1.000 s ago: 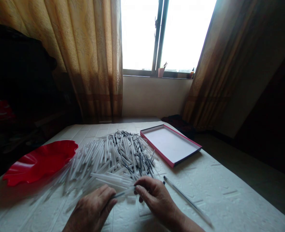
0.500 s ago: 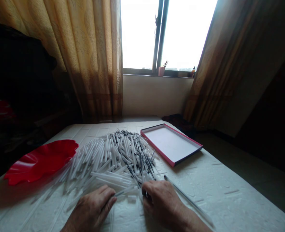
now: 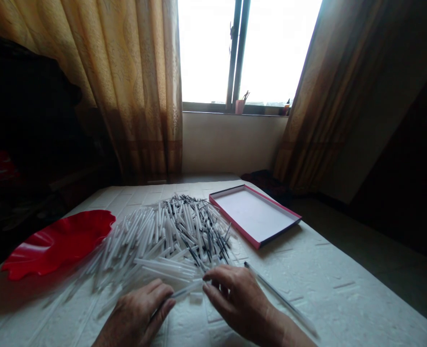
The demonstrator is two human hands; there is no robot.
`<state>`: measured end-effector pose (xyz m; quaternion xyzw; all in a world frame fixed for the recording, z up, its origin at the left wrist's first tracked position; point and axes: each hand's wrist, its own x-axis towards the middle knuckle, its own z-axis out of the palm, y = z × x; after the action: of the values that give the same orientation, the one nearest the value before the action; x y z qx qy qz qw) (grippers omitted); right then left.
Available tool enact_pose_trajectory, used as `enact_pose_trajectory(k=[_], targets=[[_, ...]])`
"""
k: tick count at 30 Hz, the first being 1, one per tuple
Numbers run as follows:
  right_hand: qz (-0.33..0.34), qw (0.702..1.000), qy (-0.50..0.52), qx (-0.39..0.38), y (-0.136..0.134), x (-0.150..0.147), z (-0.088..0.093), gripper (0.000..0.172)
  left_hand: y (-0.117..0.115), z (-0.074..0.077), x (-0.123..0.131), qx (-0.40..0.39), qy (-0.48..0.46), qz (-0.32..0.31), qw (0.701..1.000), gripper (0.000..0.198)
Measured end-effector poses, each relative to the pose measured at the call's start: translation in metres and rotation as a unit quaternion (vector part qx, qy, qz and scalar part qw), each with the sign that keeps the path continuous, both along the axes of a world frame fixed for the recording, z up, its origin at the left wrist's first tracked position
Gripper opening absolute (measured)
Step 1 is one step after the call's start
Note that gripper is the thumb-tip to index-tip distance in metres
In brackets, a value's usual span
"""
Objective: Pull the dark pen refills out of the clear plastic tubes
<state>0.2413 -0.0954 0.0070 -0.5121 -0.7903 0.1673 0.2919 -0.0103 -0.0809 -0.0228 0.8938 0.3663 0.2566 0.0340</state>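
Note:
My left hand [image 3: 137, 311] pinches a clear pen barrel [image 3: 187, 289] between thumb and forefinger near the table's front. The barrel points up to the right. Its far end meets the thumb and forefinger of my right hand [image 3: 237, 299], which are closed on it; the exact contact is small and blurred. Just beyond both hands spreads a large pile of clear pen barrels [image 3: 141, 231], with thin dark pen refills [image 3: 213, 236] heaped on its right side. A clear pen with a dark tip [image 3: 280, 298] lies to the right of my right hand.
A shallow pink-edged box lid [image 3: 255, 214] with a white inside lies beyond the pile to the right. At the left stands a red wavy-rimmed dish [image 3: 60, 243]. All rest on a white textured table [image 3: 343, 294]. Behind are curtains [image 3: 141, 86] and a window.
My right hand has shifted slightly left, and its thumb and forefinger have come to the barrel's far end. My left hand keeps its pinch in about the same place.

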Motion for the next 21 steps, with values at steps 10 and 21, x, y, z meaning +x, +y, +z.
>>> enact_pose_trajectory(k=[10,21], targets=[[0.007,0.987,0.143,-0.067,0.005,-0.001,-0.002,0.008,-0.001,-0.005,-0.001,0.018,-0.027,-0.006,0.999,0.026],[-0.034,0.887,0.431,-0.164,0.019,0.008,0.006,0.026,0.003,0.017,-0.001,0.102,-0.061,0.013,0.993,0.025]])
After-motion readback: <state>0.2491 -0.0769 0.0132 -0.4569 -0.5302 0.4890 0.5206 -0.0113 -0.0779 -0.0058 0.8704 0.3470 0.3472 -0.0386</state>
